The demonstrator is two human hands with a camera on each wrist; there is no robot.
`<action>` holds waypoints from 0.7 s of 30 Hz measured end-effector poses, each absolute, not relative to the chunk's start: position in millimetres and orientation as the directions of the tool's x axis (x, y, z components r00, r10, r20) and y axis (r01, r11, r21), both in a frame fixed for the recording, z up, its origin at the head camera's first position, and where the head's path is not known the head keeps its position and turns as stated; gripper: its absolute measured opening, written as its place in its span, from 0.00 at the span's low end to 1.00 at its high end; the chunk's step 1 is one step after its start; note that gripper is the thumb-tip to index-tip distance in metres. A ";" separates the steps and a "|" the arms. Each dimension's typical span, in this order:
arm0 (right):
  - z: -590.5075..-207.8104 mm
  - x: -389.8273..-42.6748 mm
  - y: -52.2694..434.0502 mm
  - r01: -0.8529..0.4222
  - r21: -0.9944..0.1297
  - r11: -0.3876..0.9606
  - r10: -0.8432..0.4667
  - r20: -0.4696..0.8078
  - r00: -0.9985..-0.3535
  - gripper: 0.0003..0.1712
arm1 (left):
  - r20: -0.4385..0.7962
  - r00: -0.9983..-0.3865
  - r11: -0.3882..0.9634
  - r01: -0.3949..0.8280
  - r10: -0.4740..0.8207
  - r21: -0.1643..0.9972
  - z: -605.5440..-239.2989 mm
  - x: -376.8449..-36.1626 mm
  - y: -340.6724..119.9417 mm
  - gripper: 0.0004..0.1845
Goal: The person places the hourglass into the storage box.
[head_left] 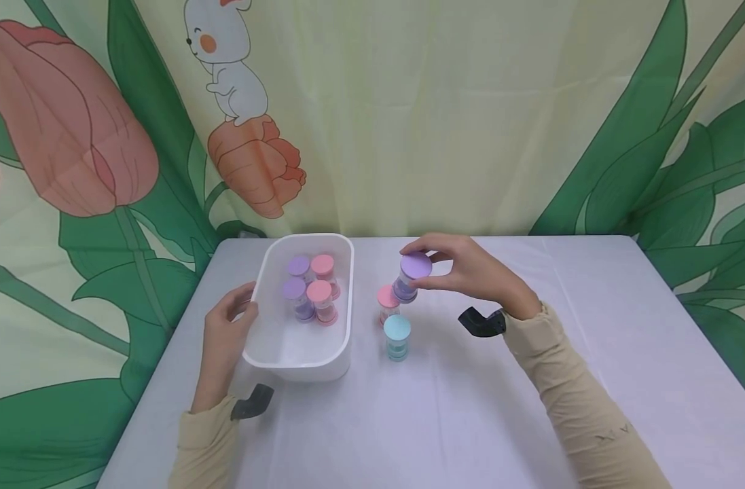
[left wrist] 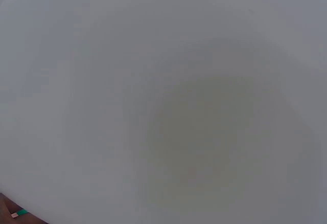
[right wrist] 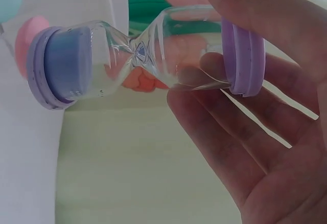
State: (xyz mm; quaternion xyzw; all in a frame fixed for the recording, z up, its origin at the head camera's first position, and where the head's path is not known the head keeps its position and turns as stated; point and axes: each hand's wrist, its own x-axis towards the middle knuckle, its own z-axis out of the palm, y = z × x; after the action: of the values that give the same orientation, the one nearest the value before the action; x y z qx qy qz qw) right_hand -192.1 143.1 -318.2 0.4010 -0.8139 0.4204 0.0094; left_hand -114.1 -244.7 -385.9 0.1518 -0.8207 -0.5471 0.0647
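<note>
My right hand pinches a purple-capped hourglass by its top cap, above a pink hourglass. In the right wrist view the hourglass lies sideways across the picture, its bluish-purple sand gathered at the end away from the fingers. Nearby stands a teal hourglass. My left hand holds the left side of a white bin, its fingertips partly hidden by the rim. Inside, two purple hourglasses and two pink hourglasses stand upright close together.
A white cloth covers the table. Behind it hangs a curtain printed with tulips, leaves and a rabbit on a carrot. The bin's pale wall fills nearly all of the left wrist view.
</note>
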 end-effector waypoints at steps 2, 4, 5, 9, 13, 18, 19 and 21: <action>-317.5 -193.3 139.7 -0.668 -0.674 0.316 -0.646 0.363 -0.672 0.25 | -0.056 -0.945 0.357 -0.176 -0.322 0.917 -385.6 -113.8 -244.2 0.22; -316.4 -194.0 136.4 -0.673 -0.672 0.308 -0.646 0.371 -0.667 0.25 | -0.053 -0.945 0.357 -0.173 -0.322 0.918 -385.8 -113.8 -244.0 0.22; -315.8 -194.2 134.8 -0.674 -0.673 0.303 -0.647 0.374 -0.665 0.25 | -0.053 -0.945 0.357 -0.173 -0.322 0.918 -386.0 -113.8 -243.9 0.22; -313.4 -194.6 128.4 -0.677 -0.681 0.279 -0.652 0.383 -0.654 0.25 | -0.053 -0.944 0.358 -0.175 -0.326 0.917 -387.1 -114.0 -244.0 0.22; -312.6 -196.6 122.7 -0.688 -0.678 0.261 -0.653 0.401 -0.643 0.24 | -0.049 -0.943 0.362 -0.173 -0.329 0.916 -387.7 -114.1 -244.4 0.22; -310.2 -198.2 116.0 -0.694 -0.673 0.256 -0.648 0.413 -0.640 0.25 | -0.048 -0.944 0.365 -0.172 -0.325 0.915 -388.1 -114.4 -245.0 0.22; -309.4 -198.4 114.4 -0.692 -0.676 0.253 -0.648 0.413 -0.640 0.25 | -0.049 -0.945 0.363 -0.172 -0.324 0.916 -388.2 -114.5 -245.1 0.22; -307.8 -198.7 111.1 -0.691 -0.678 0.249 -0.648 0.413 -0.640 0.25 | -0.049 -0.945 0.364 -0.172 -0.323 0.915 -388.8 -114.8 -245.4 0.22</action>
State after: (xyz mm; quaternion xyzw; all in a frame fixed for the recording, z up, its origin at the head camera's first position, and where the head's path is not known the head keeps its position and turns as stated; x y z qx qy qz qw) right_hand -198.7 111.1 -307.8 0.4237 -0.7900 0.4424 0.0244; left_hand -114.8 -245.4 -388.8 0.1504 -0.8230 -0.5433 0.0698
